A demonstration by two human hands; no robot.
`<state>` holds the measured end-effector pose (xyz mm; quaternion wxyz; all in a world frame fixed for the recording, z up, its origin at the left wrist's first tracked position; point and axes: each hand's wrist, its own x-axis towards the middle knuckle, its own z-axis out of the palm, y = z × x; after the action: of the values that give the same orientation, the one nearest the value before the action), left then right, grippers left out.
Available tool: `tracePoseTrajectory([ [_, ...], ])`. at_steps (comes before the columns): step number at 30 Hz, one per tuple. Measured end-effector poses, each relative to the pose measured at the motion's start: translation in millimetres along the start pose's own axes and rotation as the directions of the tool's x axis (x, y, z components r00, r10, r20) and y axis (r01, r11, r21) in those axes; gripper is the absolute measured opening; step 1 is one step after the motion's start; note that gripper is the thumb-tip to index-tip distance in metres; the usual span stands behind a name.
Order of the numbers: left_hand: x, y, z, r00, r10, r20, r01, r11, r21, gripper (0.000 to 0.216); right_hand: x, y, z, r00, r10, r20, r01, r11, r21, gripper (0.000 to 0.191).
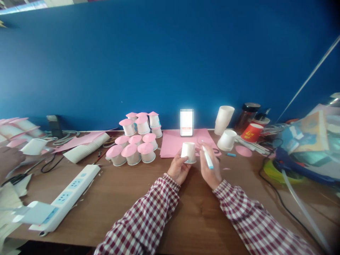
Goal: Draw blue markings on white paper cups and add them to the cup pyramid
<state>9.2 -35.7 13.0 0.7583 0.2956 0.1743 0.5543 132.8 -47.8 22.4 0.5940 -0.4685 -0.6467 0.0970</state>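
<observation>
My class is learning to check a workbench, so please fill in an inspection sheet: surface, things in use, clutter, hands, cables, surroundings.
Surface: brown tabletop, with a pink scrap right of the hands.
Things in use: white cup, upside down; white-and-blue marker.
Clutter: pink-topped cups and power strip to the left; red cup to the right.
Hands: left hand holds the white cup; right hand holds the marker.
Cables: black cable on the right side.
Surroundings: blue partition behind; another person's hand at the left edge, blurred.
</observation>
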Motion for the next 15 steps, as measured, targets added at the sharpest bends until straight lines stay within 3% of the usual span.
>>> tracePoseTrajectory([
  [5, -2.2, -0.4, -0.1, 0.992, -0.122, -0.031, 0.123, 0.992, 0.002, 0.051, -0.3, -0.4, 0.1, 0.999, 0.019, 0.032, -0.019, 1.0, 0.001, 0.033],
  [11, -2.3, -2.4, 0.4, 0.996, -0.08, -0.028, 0.081, 0.997, 0.012, 0.054, 1.0, -2.0, -1.3, 0.999, -0.012, 0.039, 0.012, 1.0, 0.0, 0.034],
  [15, -0.6, -3.2, -1.8, 0.999, -0.024, -0.048, 0.025, 0.999, 0.028, 0.058, 0.5, -2.9, -5.8, 0.994, -0.105, -0.011, 0.104, 0.993, -0.054, 0.03],
])
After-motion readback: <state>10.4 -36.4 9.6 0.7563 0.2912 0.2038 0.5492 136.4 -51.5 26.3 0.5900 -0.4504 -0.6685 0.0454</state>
